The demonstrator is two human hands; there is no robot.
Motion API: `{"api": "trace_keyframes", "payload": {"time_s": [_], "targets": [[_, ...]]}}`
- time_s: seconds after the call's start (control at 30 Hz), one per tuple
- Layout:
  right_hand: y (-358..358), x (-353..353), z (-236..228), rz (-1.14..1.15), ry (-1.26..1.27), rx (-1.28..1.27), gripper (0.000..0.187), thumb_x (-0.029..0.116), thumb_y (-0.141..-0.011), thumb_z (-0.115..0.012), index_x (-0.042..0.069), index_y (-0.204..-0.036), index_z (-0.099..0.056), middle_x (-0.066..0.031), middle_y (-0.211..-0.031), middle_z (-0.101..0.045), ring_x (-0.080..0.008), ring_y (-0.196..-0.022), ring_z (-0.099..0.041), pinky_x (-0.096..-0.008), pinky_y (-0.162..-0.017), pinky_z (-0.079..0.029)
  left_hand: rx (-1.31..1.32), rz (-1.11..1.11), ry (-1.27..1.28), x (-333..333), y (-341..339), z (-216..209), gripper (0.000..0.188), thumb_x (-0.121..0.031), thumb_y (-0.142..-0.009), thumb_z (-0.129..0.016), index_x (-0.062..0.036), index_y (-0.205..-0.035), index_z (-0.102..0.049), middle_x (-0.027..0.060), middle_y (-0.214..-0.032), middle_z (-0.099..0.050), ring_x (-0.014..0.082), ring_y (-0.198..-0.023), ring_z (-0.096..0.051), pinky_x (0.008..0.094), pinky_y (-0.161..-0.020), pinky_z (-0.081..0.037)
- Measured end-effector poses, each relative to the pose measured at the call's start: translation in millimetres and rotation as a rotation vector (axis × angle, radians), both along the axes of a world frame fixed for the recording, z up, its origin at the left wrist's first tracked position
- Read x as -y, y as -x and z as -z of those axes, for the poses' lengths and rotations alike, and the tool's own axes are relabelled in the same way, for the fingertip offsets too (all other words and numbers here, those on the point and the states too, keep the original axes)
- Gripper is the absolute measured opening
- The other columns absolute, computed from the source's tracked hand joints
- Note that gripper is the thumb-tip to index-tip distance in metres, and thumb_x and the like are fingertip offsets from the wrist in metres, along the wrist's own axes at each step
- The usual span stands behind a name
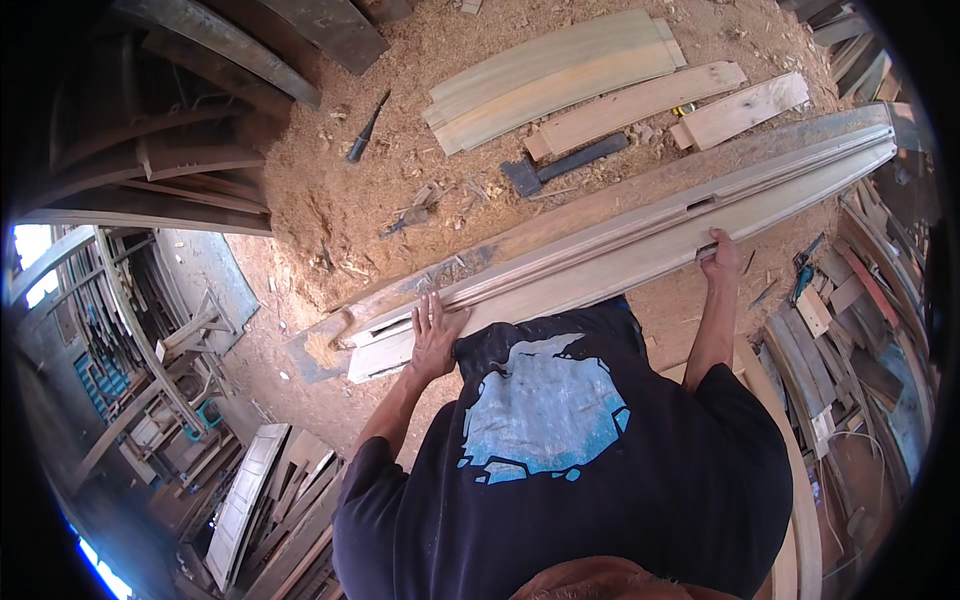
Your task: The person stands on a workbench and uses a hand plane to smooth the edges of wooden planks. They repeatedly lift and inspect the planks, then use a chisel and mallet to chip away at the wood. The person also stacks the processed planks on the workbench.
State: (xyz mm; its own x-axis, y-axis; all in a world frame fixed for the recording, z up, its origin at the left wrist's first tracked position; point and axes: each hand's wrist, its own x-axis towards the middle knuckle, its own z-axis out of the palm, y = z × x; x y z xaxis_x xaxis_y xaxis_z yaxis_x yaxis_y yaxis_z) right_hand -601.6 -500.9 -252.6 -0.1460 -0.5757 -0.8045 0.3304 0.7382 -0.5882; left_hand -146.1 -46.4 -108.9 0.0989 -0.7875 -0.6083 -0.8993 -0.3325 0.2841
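Observation:
Two long pale wooden pieces lie side by side in front of my body, slanting up to the right. The far one is a grooved rail [590, 243] with dark slots cut in it; the near one is a smoother board [600, 274]. My left hand [437, 335] rests over their left part, with its fingers spread on the wood. At the near edge of the board, farther right, my right hand [720, 260] has its fingers curled around the edge beside a dark notch. Its palm side is hidden.
Under the pieces runs a long, worn beam [640, 205]. Beyond it, on sawdust, lie a hammer [560, 168], a chisel [368, 128], a wide pale panel [555, 75] and two short boards [635, 103]. Scrap timber [825, 360] is piled at right; a white panel [245, 500] leans lower left.

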Motion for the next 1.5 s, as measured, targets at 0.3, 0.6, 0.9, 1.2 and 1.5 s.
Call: {"api": "trace_keyframes", "payload": {"time_s": [0.3, 0.6, 0.9, 1.2, 1.5], "targets": [[-51.2, -42.3, -80.0, 0.013, 0.102, -0.022, 0.022, -0.003, -0.087, -0.066, -0.002, -0.109, -0.064, -0.0114, -0.103, -0.069, -0.0246, -0.096, -0.07, -0.0391, -0.082, -0.061, -0.068, 0.007, -0.111, -12.2, -39.8, -78.4, 0.109, -0.004, -0.058, -0.079, -0.0262, -0.156, -0.036, 0.0342, -0.16, -0.016, 0.057, -0.148, -0.009, 0.065, -0.12, -0.012], [-86.6, -46.1, -130.3, -0.004, 0.264, 0.031, 0.028, -0.004, -0.086, -0.068, -0.003, -0.113, -0.062, -0.0113, -0.105, -0.07, -0.0235, -0.093, -0.071, -0.0358, -0.082, -0.061, -0.112, 0.044, 0.015, -22.8, -72.2, -66.5, 0.105, -0.004, -0.061, -0.076, -0.0201, -0.156, -0.036, 0.0301, -0.157, -0.028, 0.0555, -0.146, -0.019, 0.066, -0.119, -0.017], [-148.8, 42.1, -122.3, 0.021, 0.38, 0.053, 0.03, -0.002, -0.083, -0.072, -0.003, -0.111, -0.063, -0.0103, -0.104, -0.07, -0.0235, -0.09, -0.071, -0.0348, -0.075, -0.059, -0.112, -0.01, 0.185, 41.4, -117.2, -44.3, 0.104, 0.001, -0.063, -0.074, -0.0121, -0.156, -0.031, 0.0262, -0.152, -0.04, 0.0469, -0.139, -0.039, 0.0494, -0.12, -0.031], [-202.7, 113.8, -15.2, -0.156, 0.078, -0.051, 0.032, 0.008, -0.08, -0.078, 0.009, -0.108, -0.064, -0.0033, -0.093, -0.068, -0.0165, -0.069, -0.067, -0.026, -0.042, -0.043, 0.034, -0.133, 0.222, 63.7, -143.5, 24.4, 0.093, 0.007, -0.074, -0.063, -0.0217, -0.157, -0.033, 0.0189, -0.15, -0.043, 0.044, -0.139, -0.04, 0.0571, -0.115, -0.034], [-198.7, 133.0, 122.9, -0.213, -0.103, -0.002, 0.033, 0.005, -0.088, -0.071, 0.002, -0.119, -0.059, -0.01, -0.102, -0.067, -0.0258, -0.086, -0.07, -0.0384, -0.069, -0.061, 0.104, -0.124, 0.053, 63.8, -159.6, 47.7, 0.092, 0.001, -0.082, -0.062, -0.0294, -0.161, -0.024, 0.0178, -0.156, -0.037, 0.0447, -0.144, -0.035, 0.0577, -0.118, -0.03]]}}
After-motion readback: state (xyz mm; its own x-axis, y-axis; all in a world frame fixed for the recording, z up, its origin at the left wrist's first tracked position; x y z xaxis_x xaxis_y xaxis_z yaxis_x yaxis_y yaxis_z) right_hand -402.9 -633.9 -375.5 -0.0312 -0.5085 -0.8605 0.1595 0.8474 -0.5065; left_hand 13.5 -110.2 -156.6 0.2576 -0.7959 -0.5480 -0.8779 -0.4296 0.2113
